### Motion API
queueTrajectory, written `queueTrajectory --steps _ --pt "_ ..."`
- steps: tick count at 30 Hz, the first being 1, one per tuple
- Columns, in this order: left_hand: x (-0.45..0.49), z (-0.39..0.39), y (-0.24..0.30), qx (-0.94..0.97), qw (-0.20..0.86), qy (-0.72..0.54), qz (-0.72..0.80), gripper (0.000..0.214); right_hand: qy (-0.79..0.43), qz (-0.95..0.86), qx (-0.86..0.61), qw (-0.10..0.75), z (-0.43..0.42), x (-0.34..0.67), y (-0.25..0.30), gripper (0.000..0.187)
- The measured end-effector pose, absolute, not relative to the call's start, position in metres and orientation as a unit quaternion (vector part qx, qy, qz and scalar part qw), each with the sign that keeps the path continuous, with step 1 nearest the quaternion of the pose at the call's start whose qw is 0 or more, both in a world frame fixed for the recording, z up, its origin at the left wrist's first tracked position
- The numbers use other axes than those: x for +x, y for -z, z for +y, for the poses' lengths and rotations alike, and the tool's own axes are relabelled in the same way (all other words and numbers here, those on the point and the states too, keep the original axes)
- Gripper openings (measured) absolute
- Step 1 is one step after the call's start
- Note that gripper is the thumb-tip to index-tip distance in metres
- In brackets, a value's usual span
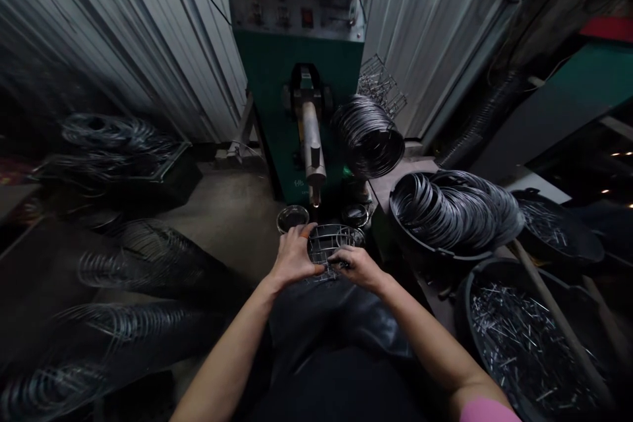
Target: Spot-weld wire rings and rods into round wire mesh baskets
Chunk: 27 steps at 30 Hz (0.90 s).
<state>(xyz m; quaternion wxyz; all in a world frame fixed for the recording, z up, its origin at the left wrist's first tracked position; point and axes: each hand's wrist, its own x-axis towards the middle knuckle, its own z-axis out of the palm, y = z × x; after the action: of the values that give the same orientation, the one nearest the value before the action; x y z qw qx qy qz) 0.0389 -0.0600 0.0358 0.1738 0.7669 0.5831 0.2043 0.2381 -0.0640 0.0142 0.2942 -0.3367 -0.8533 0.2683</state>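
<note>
A round wire basket (329, 247) of thin metal bars is in front of me, just below the spot welder's electrode arm (313, 145). My left hand (295, 254) grips its left side, thumb and fingers around the rim, with orange-brown covers on some fingertips. At the basket's right part, my right hand (357, 265) is closed in a pinch, fingertips dark. What lies between those fingers is too small and dim to tell. The electrode tip (315, 198) is above the basket, apart from it.
The green welding machine (267, 59) has a lit red lamp. Wire rings (368, 135) hang at its right. A black tub (420, 247) holds more rings; another tub (469, 316) holds short wire pieces. Stacked wire frames (143, 257) stand left. Two small bowls flank the electrode.
</note>
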Motion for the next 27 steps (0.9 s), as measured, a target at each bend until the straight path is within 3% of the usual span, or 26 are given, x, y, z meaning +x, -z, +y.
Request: queueTrajectory --steps 14,27 --pt "0.016 -0.026 -0.036 0.752 0.186 -0.253 0.580 0.083 -0.217 -0.882 -0.344 0.237 -0.025 0.215 -0.025 0.034" --pt "0.016 0.000 -0.040 0.734 0.189 -0.263 0.596 0.082 -0.231 -0.861 -0.362 0.273 0.002 0.207 -0.038 0.016"
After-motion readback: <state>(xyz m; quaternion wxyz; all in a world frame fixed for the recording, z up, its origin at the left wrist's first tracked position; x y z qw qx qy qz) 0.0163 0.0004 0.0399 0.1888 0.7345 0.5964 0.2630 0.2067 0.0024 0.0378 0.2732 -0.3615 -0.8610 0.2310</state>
